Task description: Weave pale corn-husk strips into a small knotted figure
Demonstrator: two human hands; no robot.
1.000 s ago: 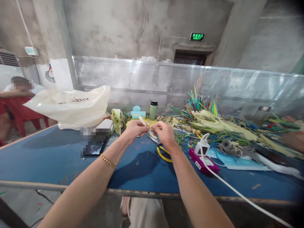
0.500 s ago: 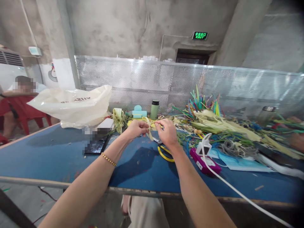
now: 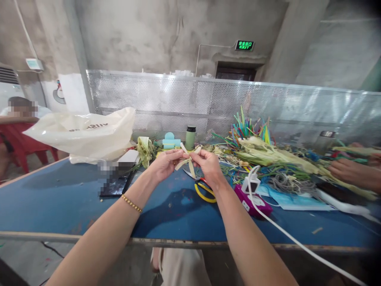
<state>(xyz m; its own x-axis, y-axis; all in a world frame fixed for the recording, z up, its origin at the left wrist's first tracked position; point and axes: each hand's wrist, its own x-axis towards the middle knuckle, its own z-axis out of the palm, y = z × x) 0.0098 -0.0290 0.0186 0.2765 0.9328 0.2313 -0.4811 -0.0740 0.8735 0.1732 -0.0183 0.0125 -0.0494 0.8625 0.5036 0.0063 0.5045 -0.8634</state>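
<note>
Between my two hands is a small bundle of pale corn husk strips [image 3: 192, 168], crossed at the middle with ends sticking out several ways. My left hand [image 3: 167, 162] pinches it from the left between thumb and fingers. From the right, the thumb and forefinger of my right hand [image 3: 207, 162] close on the same strips. Below them on the blue table [image 3: 169, 220] lie scissors [image 3: 205, 193] with yellow and red handles, partly covered by my right wrist.
A white bag [image 3: 86, 135] and a dark phone [image 3: 117, 184] are at left. Behind stands a green bottle [image 3: 190, 138]. Corn husks [image 3: 276, 155], a purple power strip [image 3: 253, 201] and a white cable [image 3: 285, 234] lie right. Another person's hand [image 3: 354, 172] works at far right.
My hands have turned the husk strips, and more ends now spread out below and above my fingers. The other person's hands have come further into view at right.
</note>
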